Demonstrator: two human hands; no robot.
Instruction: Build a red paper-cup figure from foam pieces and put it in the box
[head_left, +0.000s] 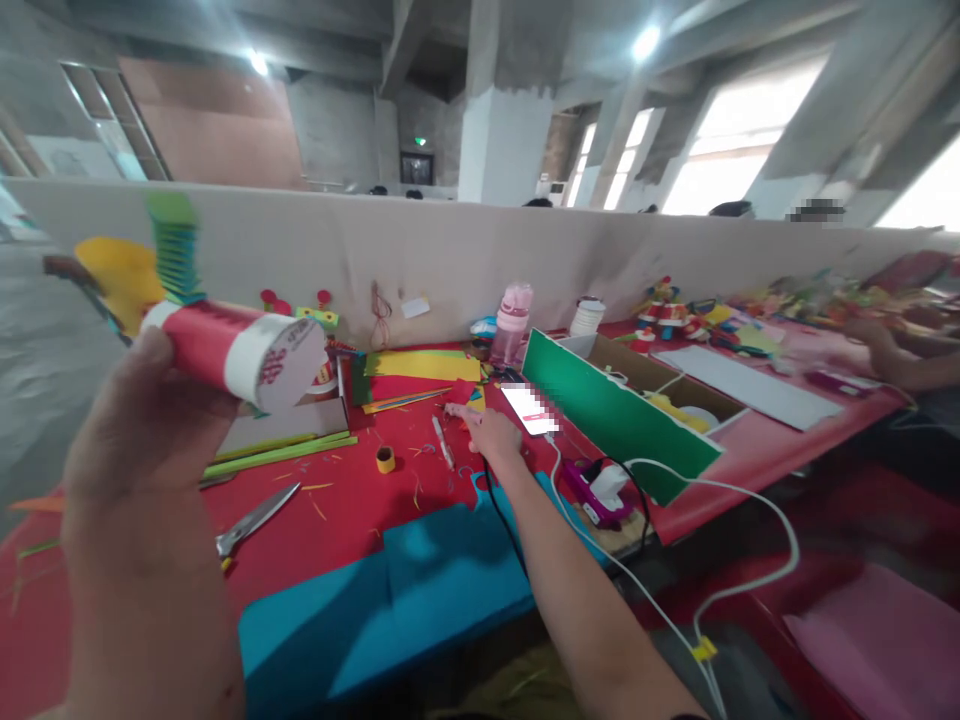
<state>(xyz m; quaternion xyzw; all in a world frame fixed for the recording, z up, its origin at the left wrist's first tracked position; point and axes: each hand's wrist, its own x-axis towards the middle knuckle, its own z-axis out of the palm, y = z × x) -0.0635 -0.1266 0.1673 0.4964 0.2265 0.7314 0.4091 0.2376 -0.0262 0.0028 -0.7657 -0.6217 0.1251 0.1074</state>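
Raised at the left, my left hand (pixel 135 450) is closed round a paper cup (pixel 217 350) lying on its side, its white base turned to the right. Red paper wraps the cup, and a folded green-and-blue paper strip (pixel 176 250) stands up from it. A yellow paper piece (pixel 124 275) shows behind. Over the red table, my right hand (pixel 491 435) reaches out with its index finger stretched to the left; the other fingers are partly hidden. Close to it are a pen (pixel 442 442) and a lit phone (pixel 530 408).
Scissors (pixel 259 518) and a small yellow paper ring (pixel 385 460) lie among paper scraps. Blue sheets (pixel 390 590) cover the front edge. A green-sided box (pixel 615 415), pink bottle (pixel 511 325) and purple power strip (pixel 600 492) with trailing cables stand rightward. Someone's arm (pixel 900 350) shows far right.
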